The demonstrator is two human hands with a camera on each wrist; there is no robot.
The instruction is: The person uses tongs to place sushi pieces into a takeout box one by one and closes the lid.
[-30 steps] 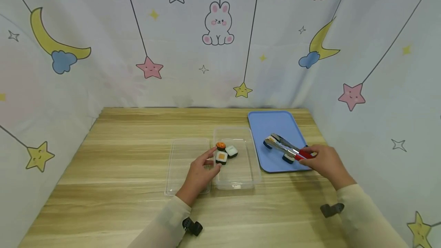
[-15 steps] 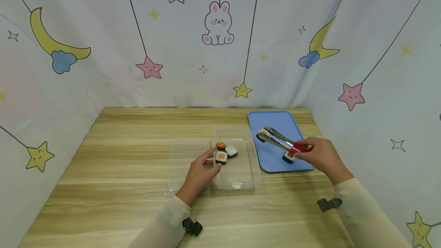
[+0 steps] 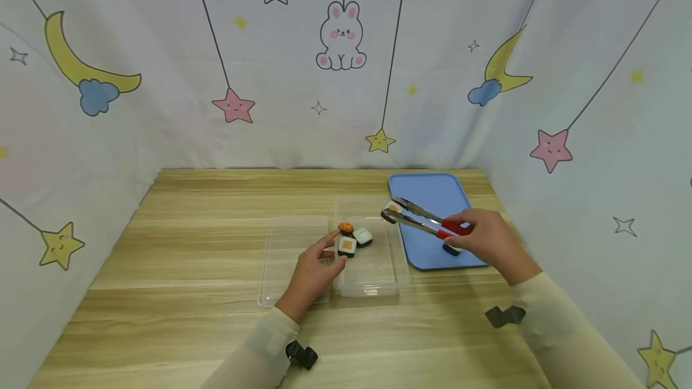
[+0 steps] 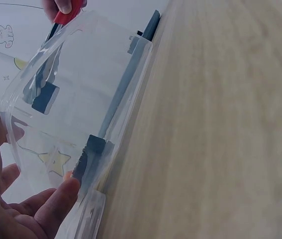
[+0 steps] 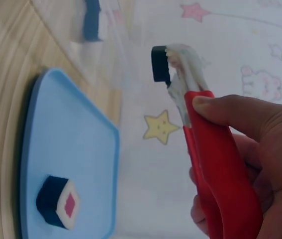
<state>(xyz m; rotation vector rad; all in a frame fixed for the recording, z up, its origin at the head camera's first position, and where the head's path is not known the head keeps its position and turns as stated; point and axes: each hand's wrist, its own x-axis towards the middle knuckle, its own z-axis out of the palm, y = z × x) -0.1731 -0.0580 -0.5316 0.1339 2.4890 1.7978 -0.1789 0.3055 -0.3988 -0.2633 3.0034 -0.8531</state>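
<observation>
My right hand (image 3: 483, 239) grips red-handled metal tongs (image 3: 446, 227). Their tips pinch a toy sushi roll (image 3: 391, 209) with white rice and a yellow-orange centre, raised above the right rim of a clear plastic box (image 3: 373, 281). At that box's left wall my left hand (image 3: 313, 272) holds the edge with thumb and fingers. Inside lie an orange-topped sushi piece (image 3: 346, 229), a white-topped piece (image 3: 363, 237) and another orange-centred roll (image 3: 347, 247). On the blue tray (image 5: 91, 144) a pink-centred roll (image 5: 58, 203) shows fully in the right wrist view; the right hand partly covers it in the head view.
A clear plastic lid (image 3: 294, 257) lies against the box's left side. The tray stands right of the box on a wood-grain table (image 3: 205, 245). Behind hangs a white curtain (image 3: 292, 137) with printed bunnies, stars and moons.
My right hand has carried the tongs and the pinched roll up off the blue tray and leftward to the box's rim. My left hand and the box have stayed in place.
</observation>
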